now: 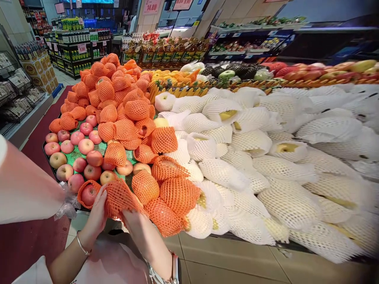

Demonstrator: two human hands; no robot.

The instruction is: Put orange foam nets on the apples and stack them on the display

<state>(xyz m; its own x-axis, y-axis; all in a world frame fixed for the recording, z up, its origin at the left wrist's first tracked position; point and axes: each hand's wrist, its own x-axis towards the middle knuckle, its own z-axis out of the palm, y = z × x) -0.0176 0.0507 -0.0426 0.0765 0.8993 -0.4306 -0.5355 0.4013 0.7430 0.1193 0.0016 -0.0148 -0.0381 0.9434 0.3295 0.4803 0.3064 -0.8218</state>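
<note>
- Worktop (231,252): a long shop display stand that carries all the fruit. Its pale front panel runs along the lower edge of the view.
- White-netted fruit (266,157): a wide heap that fills the right and middle of the worktop. Yellow skin shows through gaps in some nets.
- Orange-netted fruit (118,94): a tall heap on the left half, which touches the white heap along its right side.
- Bare apples (77,150): red and yellow apples in rows on a green mat, at the left front below the orange heap.
- Shelves (74,47): stocked with bottles, well apart at the rear left.
- White shape (23,185): at the left edge, with crumpled clear plastic at its tip. It cannot be told what it is.
- Orange net (118,197): at the front left edge of the worktop, stretched between both hands. A netted apple (89,194) lies just to its left. It cannot be told whether the orange net holds fruit.
- Left hand (96,215): the fingers are closed on the left side of the orange net, just beside the netted apple.
- Right hand (139,225): it grasps the lower right side of the orange net, with the fingers curled up under it.
- Watch (174,272): on the right wrist, at the bottom edge.
- Bracelet (81,242): a thin band on the left wrist.
</note>
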